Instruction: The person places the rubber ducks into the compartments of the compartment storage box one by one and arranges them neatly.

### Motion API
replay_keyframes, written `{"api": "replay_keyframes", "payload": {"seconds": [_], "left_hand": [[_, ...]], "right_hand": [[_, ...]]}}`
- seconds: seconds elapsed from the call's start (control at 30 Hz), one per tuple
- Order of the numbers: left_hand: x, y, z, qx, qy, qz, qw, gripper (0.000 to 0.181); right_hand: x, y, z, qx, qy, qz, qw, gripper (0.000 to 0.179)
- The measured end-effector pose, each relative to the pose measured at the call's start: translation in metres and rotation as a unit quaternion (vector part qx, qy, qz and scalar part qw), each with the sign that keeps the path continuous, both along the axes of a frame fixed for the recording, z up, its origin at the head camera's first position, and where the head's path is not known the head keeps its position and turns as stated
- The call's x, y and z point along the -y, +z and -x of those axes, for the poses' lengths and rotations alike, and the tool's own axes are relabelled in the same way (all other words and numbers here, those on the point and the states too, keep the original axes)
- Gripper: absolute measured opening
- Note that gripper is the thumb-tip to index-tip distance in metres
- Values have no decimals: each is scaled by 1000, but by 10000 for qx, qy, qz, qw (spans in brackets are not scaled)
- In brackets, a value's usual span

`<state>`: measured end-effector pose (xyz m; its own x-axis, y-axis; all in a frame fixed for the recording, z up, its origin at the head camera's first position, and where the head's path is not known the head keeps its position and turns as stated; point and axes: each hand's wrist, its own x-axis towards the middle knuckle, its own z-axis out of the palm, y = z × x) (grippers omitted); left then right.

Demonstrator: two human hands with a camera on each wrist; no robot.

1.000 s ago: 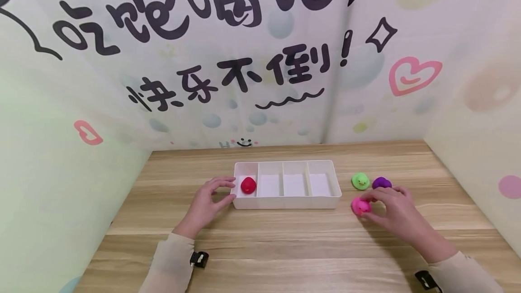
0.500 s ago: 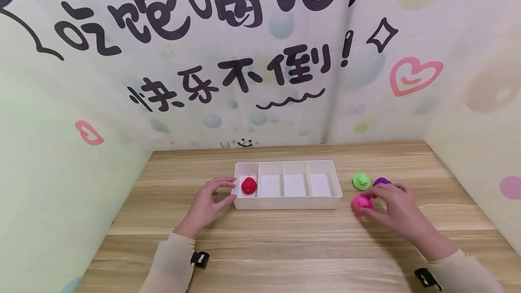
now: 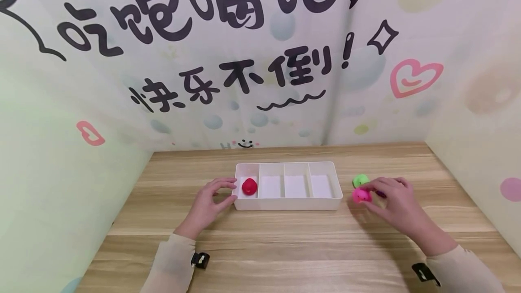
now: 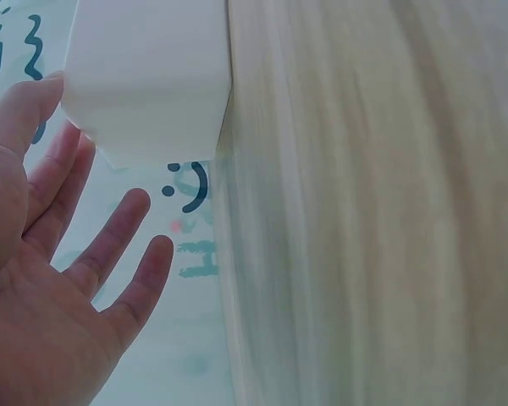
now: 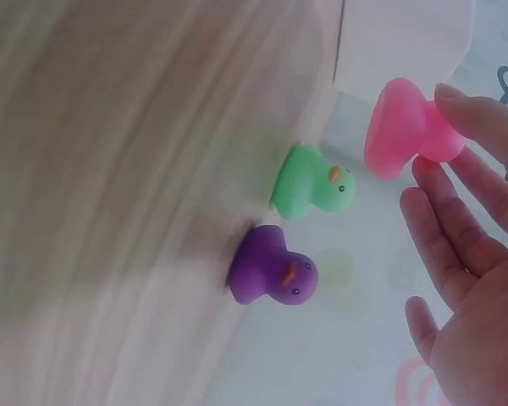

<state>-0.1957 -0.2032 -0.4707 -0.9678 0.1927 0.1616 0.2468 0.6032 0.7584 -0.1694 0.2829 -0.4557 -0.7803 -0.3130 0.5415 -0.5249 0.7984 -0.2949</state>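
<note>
Between thumb and fingers, my right hand [image 3: 392, 200] pinches a pink rubber duck [image 5: 402, 127], held up off the wooden table. Just past it sit a green rubber duck [image 5: 313, 182] and a purple rubber duck [image 5: 271, 266]; in the head view my fingers mostly cover the purple one. At the left end of a white tray [image 3: 289, 204] with several compartments, my left hand [image 3: 209, 202] touches the end wall with thumb and fingertips, the fingers spread. A red rubber toy [image 3: 249, 186] lies in the leftmost compartment.
The wooden table [image 3: 285, 248] runs back to a printed wall sheet [image 3: 195, 121] with black lettering. Side panels close in the table at left and right. A small black clip [image 3: 200, 260] sits at the left sleeve.
My right hand has lifted the pink duck off the table and moved it slightly toward the back, now partly in front of the green duck. My left hand stays at the tray.
</note>
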Motion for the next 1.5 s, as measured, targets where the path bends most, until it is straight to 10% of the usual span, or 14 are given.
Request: {"api": "replay_keyframes", "payload": {"seconds": [1.5], "left_hand": [[-1, 0, 0, -83, -41, -41, 9999, 28]], "right_hand": [[59, 30, 26, -16, 381, 494, 9981, 38]]}}
